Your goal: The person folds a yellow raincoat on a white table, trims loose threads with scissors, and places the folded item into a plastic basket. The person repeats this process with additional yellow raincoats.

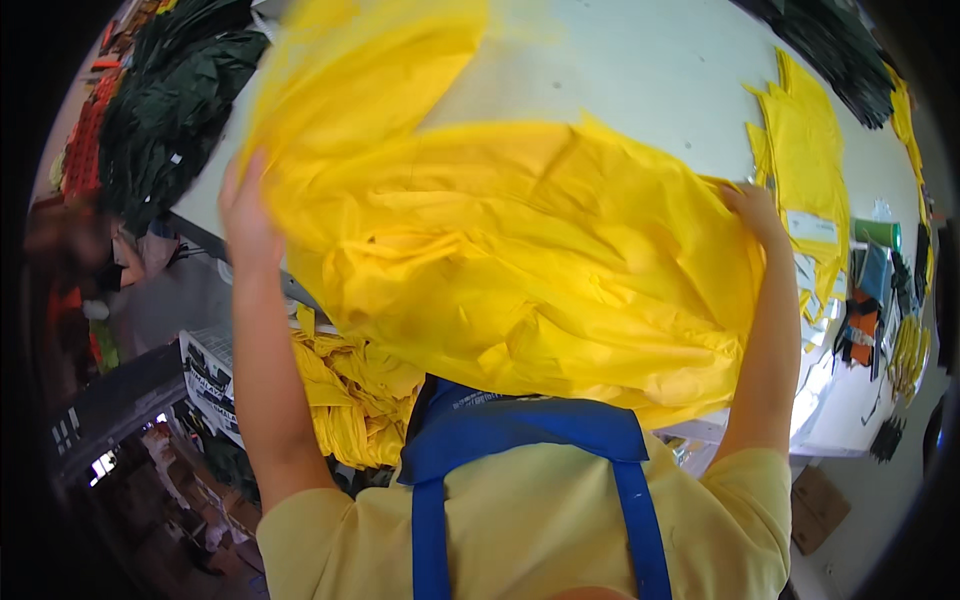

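A large sheet of yellow fabric (540, 250) is stretched between my hands above the white table (640, 75). It is creased, and its upper left part is smeared by motion. My left hand (250, 210) grips its left edge, with the fingertips partly hidden by the cloth. At the right edge, my right hand (752, 212) is closed on the fabric, fingers folded over it. The lower side of the cloth hangs down in front of my blue apron (520, 430). Whether the fabric is a sewn garment, I cannot tell.
More crumpled yellow fabric (365, 400) lies low, beside my left forearm. Dark green cloth (180, 110) is heaped at the far left, and another dark stack (830, 50) lies at the far right. Yellow pieces (805, 150), a green roll (878, 235) and small tools sit on the right.
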{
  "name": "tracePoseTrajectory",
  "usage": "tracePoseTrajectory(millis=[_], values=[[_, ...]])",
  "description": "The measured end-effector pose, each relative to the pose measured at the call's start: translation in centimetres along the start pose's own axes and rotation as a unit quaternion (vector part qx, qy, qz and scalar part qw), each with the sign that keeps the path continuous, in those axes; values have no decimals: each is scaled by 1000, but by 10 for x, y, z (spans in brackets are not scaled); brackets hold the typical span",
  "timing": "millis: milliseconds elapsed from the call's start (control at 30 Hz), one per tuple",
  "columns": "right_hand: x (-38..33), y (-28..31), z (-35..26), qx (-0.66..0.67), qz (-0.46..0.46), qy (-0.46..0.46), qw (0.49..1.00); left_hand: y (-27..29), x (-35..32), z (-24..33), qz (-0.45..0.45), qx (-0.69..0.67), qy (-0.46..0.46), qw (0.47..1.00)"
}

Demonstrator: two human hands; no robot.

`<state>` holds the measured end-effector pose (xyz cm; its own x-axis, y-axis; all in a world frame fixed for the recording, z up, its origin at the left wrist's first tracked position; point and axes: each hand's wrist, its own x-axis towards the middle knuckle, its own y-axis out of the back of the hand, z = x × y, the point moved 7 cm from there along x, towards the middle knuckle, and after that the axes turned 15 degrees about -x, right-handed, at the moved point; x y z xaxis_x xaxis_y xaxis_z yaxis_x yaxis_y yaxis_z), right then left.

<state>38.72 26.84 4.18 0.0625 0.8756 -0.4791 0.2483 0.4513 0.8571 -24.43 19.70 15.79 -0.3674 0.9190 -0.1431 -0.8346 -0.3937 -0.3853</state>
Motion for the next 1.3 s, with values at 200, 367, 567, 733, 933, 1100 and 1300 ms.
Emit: tracePoseTrajectory(millis=[200, 367, 567, 733, 933, 1100, 1300], values=[[-141, 40, 74, 223, 108, 21, 969, 266, -127, -19, 211, 275, 290, 892], [-210, -4, 75, 135, -17, -68, 988, 298, -41, 9, 148, 210, 56, 965], [-223, -13, 36, 134, -28, -95, 986, 354, 38, -36, 159, 299, 177, 924], [-222, -22, 83, -14, 82, -137, 987, 360, 16, -45, 96, 202, 285, 932], [-208, -16, 79, -104, 179, -122, 971, 368, -29, -45, -115, 212, 439, 865], [-236, 34, 98, 178, 331, -100, 921, 429, -32, 26, -63, 289, 490, 820], [-351, 135, 83, 437, 557, -66, 703, 329, -11, 190, -98, 170, 210, 958]])
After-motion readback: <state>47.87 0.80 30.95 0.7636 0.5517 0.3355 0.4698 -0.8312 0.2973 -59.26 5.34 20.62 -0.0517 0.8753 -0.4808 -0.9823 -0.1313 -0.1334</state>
